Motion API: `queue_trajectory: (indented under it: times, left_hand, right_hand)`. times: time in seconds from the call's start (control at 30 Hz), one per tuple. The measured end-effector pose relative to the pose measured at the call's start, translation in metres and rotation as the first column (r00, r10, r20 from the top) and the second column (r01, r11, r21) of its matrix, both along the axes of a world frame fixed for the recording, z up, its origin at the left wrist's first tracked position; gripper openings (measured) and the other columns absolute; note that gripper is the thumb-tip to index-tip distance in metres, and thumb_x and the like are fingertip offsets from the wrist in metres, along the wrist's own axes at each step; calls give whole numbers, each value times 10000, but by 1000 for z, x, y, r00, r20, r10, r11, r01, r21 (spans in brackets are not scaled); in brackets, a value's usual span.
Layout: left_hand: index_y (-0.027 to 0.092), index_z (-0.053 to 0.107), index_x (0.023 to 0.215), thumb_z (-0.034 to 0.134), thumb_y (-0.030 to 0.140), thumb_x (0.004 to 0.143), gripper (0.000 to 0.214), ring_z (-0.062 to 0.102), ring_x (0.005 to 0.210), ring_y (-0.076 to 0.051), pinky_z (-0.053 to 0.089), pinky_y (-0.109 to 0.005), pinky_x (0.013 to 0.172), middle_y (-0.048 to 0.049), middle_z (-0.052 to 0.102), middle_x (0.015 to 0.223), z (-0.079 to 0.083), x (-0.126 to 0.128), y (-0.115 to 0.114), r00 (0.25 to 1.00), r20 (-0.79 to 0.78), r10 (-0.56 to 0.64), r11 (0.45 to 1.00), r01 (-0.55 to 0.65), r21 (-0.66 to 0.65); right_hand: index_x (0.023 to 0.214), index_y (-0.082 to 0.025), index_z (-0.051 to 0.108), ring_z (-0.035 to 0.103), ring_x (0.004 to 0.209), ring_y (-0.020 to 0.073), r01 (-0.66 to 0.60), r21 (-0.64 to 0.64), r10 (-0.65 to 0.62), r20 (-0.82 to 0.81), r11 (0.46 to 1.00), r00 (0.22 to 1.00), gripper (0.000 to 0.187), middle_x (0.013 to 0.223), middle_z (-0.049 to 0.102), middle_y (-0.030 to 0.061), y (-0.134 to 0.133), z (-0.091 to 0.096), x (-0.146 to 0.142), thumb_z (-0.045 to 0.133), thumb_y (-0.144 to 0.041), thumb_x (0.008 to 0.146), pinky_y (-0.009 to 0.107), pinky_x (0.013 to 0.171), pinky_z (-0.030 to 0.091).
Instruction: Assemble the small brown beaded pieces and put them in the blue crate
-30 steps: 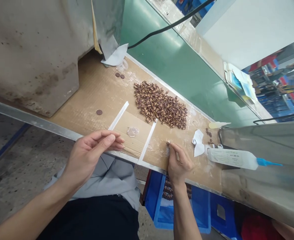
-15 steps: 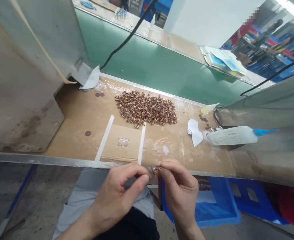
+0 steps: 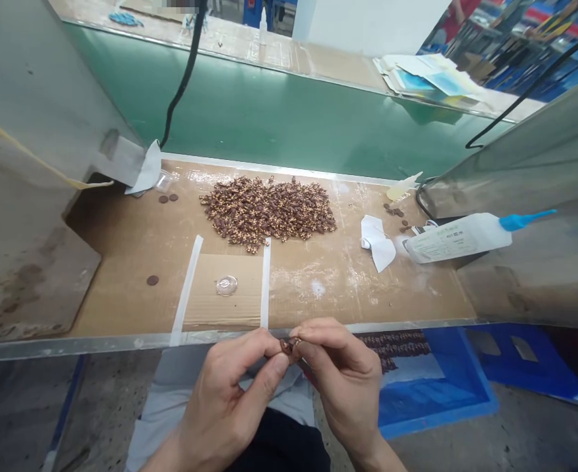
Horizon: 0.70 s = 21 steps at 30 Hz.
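Over the table's front edge, my right hand (image 3: pixel 344 375) pinches a small brown and gold piece (image 3: pixel 293 342) between thumb and fingers. My left hand (image 3: pixel 237 383) is also closed in a pinch, its fingertips meeting the brown end of that piece. Whether one or two parts lie between the hands, I cannot tell, as the fingers cover most of it. Beyond them is a pile of similar brown and gold pieces (image 3: pixel 269 213). A clear round dish (image 3: pixel 226 285) rests on the cardboard between two white tape strips. To its left lies a brown disc (image 3: pixel 152 280).
A glue bottle (image 3: pixel 458 239) with a blue nozzle lies at right near a crumpled white cloth (image 3: pixel 378 242). Under the table edge stands a blue crate (image 3: pixel 416 413) with rows of pieces. Metal walls (image 3: pixel 23 216) flank the table; a green panel (image 3: pixel 269 118) backs it.
My hands have come together, and my left fingertips now meet the piece in my right hand. The view has turned, so the table appears more level and the blue crate shows more.
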<state>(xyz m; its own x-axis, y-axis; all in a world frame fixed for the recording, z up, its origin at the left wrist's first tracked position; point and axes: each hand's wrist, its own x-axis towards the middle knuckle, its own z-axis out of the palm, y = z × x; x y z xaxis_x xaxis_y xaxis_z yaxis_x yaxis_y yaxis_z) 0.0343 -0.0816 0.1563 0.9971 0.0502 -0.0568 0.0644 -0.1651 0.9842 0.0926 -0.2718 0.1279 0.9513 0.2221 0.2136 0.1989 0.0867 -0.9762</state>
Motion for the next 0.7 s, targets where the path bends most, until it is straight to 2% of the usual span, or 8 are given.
queue_trajectory:
  times: [0.2, 0.27, 0.33, 0.4, 0.47, 0.5, 0.6, 0.7]
  left_hand:
    - [279, 872, 967, 764, 396, 1130, 228, 802, 742, -198, 644, -250, 708, -16, 853, 885, -5, 6, -2, 998, 51, -46, 989, 38, 140]
    - [296, 874, 1014, 772, 410, 1122, 187, 825, 768, -181, 658, -217, 729, 8, 870, 926, -16, 7, -2, 992, 87, -96, 979, 78, 189]
    - [310, 881, 1035, 791, 448, 1111, 182, 843, 793, -178, 668, -202, 759, 20, 882, 944, -30, 5, -1, 988, 102, -118, 970, 93, 224]
    - [314, 888, 1024, 806, 485, 1097, 203, 855, 816, -181, 675, -199, 796, 22, 890, 948, -41, 1, 2, 992, 78, -102, 962, 78, 261]
    - [317, 895, 1007, 807, 543, 1084, 255, 863, 840, -183, 672, -191, 818, 24, 897, 955, -49, -3, 5, 997, 17, -75, 953, 67, 297]
    - [315, 898, 999, 799, 585, 1081, 299, 865, 851, -187, 671, -189, 821, 22, 899, 954, -52, -4, 6, 998, -17, -56, 950, 58, 306]
    - [308, 909, 994, 795, 693, 1055, 406, 867, 879, -203, 674, -196, 826, 22, 905, 961, -54, -4, 7, 993, -112, -20, 948, 55, 314]
    - [323, 925, 1018, 830, 704, 1022, 392, 874, 922, -210, 679, -200, 867, 41, 913, 986, -53, -3, 7, 988, -154, -14, 947, 63, 314]
  right_hand:
    - [1095, -298, 953, 863, 892, 217, 25, 67, -18, -98, 997, 995, 10, 1028, 903, 40, -1, 2, -2, 959, -306, 1093, 342, 817, 739]
    - [1077, -296, 950, 843, 850, 216, 73, 54, -67, -98, 996, 993, 70, 1006, 895, 38, -19, 1, 0, 963, -363, 1091, 361, 807, 731]
    - [1073, -290, 932, 810, 813, 209, 223, -58, -227, -63, 973, 972, 119, 975, 875, 31, -58, -7, 3, 921, -399, 1119, 364, 794, 709]
    - [1140, -277, 902, 777, 802, 203, 440, -298, -457, 13, 847, 889, 175, 973, 860, 29, -119, -22, 7, 834, -436, 1166, 364, 809, 685]
    - [1308, -258, 851, 805, 911, 232, 542, -631, -607, 138, 555, 783, 345, 1085, 880, 56, -189, -45, 13, 676, -540, 1218, 391, 905, 689]
    - [1299, -230, 848, 816, 958, 263, 507, -709, -611, 136, 490, 780, 386, 1123, 885, 88, -222, -59, 18, 664, -556, 1204, 418, 939, 685]
    - [1040, -215, 841, 810, 921, 275, 291, -870, -557, 23, 398, 830, 346, 976, 858, 79, -300, -103, 31, 761, -533, 1151, 438, 959, 674]
    - [1102, -193, 806, 796, 940, 238, 60, -957, -522, -102, 284, 847, 327, 1029, 818, 40, -336, -143, 37, 843, -514, 1149, 441, 967, 688]
